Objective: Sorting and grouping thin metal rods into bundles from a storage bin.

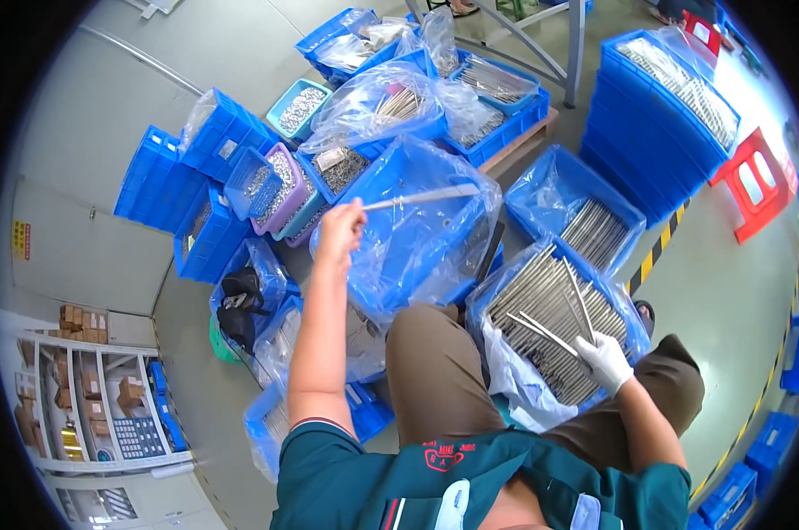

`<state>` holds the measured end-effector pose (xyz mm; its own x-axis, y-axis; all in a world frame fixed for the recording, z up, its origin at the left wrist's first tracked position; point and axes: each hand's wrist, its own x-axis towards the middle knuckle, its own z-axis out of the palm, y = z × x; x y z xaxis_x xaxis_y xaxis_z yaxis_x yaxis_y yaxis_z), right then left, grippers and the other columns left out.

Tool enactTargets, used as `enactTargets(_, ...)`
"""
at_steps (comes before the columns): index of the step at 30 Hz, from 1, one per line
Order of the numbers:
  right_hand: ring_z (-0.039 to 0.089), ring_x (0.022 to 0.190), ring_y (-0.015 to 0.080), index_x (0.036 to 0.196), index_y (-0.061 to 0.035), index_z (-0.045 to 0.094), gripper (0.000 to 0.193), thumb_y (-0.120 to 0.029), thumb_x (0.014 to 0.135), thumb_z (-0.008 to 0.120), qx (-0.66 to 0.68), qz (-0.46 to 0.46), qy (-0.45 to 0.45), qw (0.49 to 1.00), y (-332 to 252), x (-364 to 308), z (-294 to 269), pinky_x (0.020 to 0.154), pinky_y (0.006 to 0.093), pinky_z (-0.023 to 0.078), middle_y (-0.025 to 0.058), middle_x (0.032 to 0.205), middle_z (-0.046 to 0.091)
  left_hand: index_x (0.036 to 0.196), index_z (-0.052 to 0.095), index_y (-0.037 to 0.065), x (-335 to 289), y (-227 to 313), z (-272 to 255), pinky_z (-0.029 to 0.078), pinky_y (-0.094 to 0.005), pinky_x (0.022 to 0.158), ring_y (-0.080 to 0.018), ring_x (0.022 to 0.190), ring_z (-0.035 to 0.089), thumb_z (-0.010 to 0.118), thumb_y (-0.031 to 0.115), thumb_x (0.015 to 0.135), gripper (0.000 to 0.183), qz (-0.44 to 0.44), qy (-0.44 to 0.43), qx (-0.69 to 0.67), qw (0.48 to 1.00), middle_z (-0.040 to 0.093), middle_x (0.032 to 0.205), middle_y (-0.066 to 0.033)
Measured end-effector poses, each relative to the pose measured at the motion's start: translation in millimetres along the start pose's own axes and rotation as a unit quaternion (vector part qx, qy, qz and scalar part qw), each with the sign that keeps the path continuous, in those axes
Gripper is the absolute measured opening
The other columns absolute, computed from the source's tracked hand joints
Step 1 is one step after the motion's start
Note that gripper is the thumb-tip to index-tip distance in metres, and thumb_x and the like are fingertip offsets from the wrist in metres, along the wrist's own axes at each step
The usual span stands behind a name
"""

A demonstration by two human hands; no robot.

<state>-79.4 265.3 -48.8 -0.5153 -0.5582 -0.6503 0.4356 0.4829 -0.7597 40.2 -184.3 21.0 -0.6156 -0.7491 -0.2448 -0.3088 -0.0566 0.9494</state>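
Raised over a blue bin (390,256) lined with clear plastic, my bare left hand (339,231) is closed on the near end of a long slim metal piece (421,196), which points right and looks wider at its far end. My right hand (604,360), in a white glove, grips several similar metal pieces (541,329) that fan out from its fingers. It is above a plastic-lined blue bin (480,311) between my knees, where many long metal rods (549,362) lie in rows. The exact kind of these metal pieces is too small to tell.
Another lined bin (633,225) holds more rods, beside a tall blue crate stack (633,150). Baskets of small metal parts, including a purple one (295,181), stand at left. Farther off are bagged bins (373,132), a red stool (757,181) and a metal table leg (576,53).
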Motion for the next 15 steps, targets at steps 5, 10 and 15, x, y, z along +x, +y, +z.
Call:
enactTargets(5,0.04,0.043,0.0065,0.071,-0.0056,0.054,0.024,-0.022,0.089,0.057,0.052,0.068,-0.016,0.996,4,16,5,0.04,0.0223,0.031,-0.0027,0.053,0.046,0.07,0.052,0.008,115,-11,8,0.019,-0.0226,0.035,-0.006,0.039,0.031,0.051,0.033,0.092,0.033,0.029,0.126,0.019,0.991,0.037,0.052,0.0048)
enactTargets(10,0.041,0.043,0.0066,0.07,-0.0058,0.054,0.024,-0.021,0.089,0.056,0.029,0.094,-0.019,0.995,-2,26,7,0.042,0.0222,0.032,-0.0019,0.053,0.047,0.059,0.062,0.005,248,-40,42,0.039,-0.0382,0.054,-0.0221,0.054,0.055,0.053,0.032,0.086,0.039,0.017,0.253,0.113,0.961,0.058,0.058,-0.0087)
enactTargets(15,0.042,0.045,0.0073,0.075,-0.005,0.055,0.021,-0.02,0.089,0.057,0.066,0.116,-0.003,0.991,2,29,2,0.043,0.0222,0.033,-0.0016,0.056,0.048,0.062,0.065,0.005,311,-42,85,0.043,-0.0371,0.057,-0.0222,0.059,0.058,0.053,0.031,0.088,0.038,-0.058,0.247,0.068,0.965,0.063,0.065,-0.0098)
